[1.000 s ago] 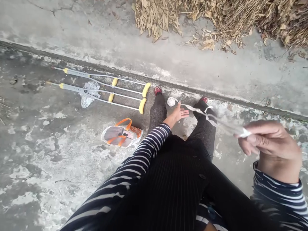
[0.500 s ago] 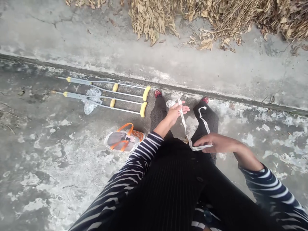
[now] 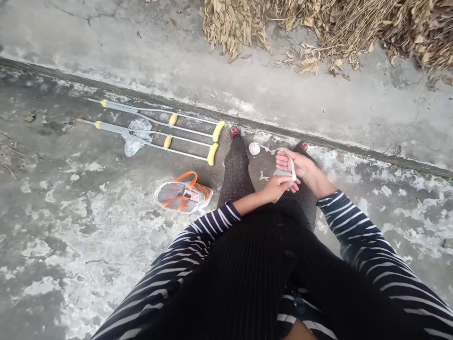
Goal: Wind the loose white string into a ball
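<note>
Between my legs, my two hands meet at a white strap. My left hand (image 3: 279, 186) pinches the strap (image 3: 293, 171) near its fingertips. Just beyond it, my right hand (image 3: 300, 166) is palm up with fingers stretched out, and the strap lies across it. From there the strap runs left to a white coil (image 3: 254, 148) on the ground beside my left shoe (image 3: 234, 132). A loose white end (image 3: 262, 176) shows left of my hands.
Two crutches (image 3: 170, 140) with yellow pads lie on the ground at the left, over a clear plastic bag (image 3: 136, 137). Nearer stands an open bag (image 3: 183, 196) with orange handles. Dry leaves (image 3: 235, 28) lie on the raised concrete ledge (image 3: 141, 66).
My right hand has moved up and turned palm up, meeting my left hand. My left hand has come nearer my body and right, and now pinches the strap. The loose end shifted left.
</note>
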Available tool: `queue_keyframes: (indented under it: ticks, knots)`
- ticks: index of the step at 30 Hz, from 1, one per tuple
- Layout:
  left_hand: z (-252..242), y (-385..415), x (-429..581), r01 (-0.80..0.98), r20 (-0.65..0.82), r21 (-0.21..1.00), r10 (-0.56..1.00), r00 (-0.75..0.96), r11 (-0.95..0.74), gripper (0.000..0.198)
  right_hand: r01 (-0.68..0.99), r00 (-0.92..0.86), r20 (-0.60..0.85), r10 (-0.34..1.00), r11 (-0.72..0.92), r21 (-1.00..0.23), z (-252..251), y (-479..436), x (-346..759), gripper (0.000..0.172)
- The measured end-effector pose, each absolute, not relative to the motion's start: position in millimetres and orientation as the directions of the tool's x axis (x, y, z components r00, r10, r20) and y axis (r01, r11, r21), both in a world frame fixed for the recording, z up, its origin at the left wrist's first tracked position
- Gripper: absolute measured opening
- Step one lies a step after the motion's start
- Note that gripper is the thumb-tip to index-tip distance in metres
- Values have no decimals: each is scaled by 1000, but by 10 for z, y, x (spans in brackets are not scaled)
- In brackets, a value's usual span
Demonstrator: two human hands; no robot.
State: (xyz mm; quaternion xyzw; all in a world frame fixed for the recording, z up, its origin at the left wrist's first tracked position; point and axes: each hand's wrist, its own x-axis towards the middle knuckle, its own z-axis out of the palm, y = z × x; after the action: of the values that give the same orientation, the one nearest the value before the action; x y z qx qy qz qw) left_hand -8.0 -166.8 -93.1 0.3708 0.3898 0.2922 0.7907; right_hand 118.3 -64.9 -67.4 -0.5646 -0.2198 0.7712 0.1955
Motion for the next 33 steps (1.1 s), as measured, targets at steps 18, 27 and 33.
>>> queue_keyframes:
  ticks: [18, 27, 33]
  knots:
    - [84, -346, -588, 264, 40, 950, 905, 424, -166, 27, -23, -515, -317, 796, -383, -923, 606, -1080, 1412, 49]
    - [154, 532, -1657, 385, -271, 917, 876, 398, 108, 30, -134, -409, -163, 898, -236, -962, 1371, -1439, 2058, 23]
    - [-97, 422, -1563, 476, -443, 845, 816, 372, 242, 19, -104, -330, 33, 944, -2, -995, 1770, -1549, 2110, 15]
